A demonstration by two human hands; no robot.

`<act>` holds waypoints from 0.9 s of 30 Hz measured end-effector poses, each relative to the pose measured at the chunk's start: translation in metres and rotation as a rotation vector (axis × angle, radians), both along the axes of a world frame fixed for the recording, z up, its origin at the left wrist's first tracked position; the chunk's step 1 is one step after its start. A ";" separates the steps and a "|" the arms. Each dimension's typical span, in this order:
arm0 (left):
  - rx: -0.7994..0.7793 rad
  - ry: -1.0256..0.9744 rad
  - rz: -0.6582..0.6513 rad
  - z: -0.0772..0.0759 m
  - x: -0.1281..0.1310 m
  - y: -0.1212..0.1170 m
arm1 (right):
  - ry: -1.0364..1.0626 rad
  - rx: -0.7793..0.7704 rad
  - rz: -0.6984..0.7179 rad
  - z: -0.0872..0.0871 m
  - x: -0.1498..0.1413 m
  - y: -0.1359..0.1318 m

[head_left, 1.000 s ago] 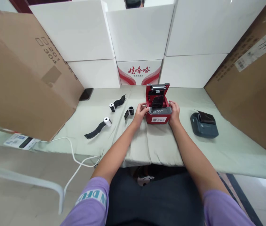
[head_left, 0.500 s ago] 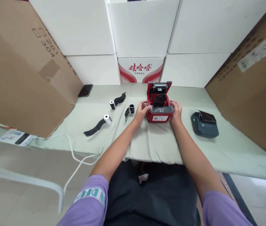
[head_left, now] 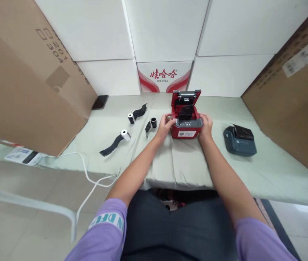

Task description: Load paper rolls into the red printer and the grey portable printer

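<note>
Gripping a red printer [head_left: 187,134] by opposite sides, left hand [head_left: 164,127] and right hand [head_left: 206,127] curled, forearms [head_left: 140,159] stretched forward.

The left cardboard box [head_left: 31,83] shows "201" and "304"; the printed carton [head_left: 163,77], "娃哈哈®" and "饮用纯净水"; the left sleeve [head_left: 102,230], partly, "DF".

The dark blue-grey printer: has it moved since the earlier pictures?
No: the dark blue-grey printer shows no visible shift against the right-hand cardboard box.
</note>
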State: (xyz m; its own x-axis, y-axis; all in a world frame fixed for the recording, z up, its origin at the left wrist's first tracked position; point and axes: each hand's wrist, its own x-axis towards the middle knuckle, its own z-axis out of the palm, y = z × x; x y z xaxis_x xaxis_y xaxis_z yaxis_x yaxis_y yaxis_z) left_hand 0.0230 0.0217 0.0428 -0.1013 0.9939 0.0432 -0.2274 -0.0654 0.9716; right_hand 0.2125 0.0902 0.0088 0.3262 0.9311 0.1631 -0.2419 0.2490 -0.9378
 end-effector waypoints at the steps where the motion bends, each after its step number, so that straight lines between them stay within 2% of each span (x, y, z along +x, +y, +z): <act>1: 0.004 0.001 0.001 0.000 0.000 0.000 | -0.001 -0.001 -0.003 0.000 0.000 0.000; 12: 0.028 0.008 0.001 -0.004 -0.002 0.001 | -0.011 -0.004 0.000 0.000 -0.001 -0.001; 27: 0.026 0.003 -0.007 -0.003 -0.001 0.000 | -0.036 0.003 0.010 0.005 -0.002 -0.008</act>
State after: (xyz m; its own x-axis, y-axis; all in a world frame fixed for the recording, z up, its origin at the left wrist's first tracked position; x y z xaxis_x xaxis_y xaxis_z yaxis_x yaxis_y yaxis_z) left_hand 0.0219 0.0219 0.0401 -0.0945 0.9931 0.0695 -0.2249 -0.0893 0.9703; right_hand 0.2109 0.0820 0.0136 0.3109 0.9338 0.1769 -0.2107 0.2492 -0.9452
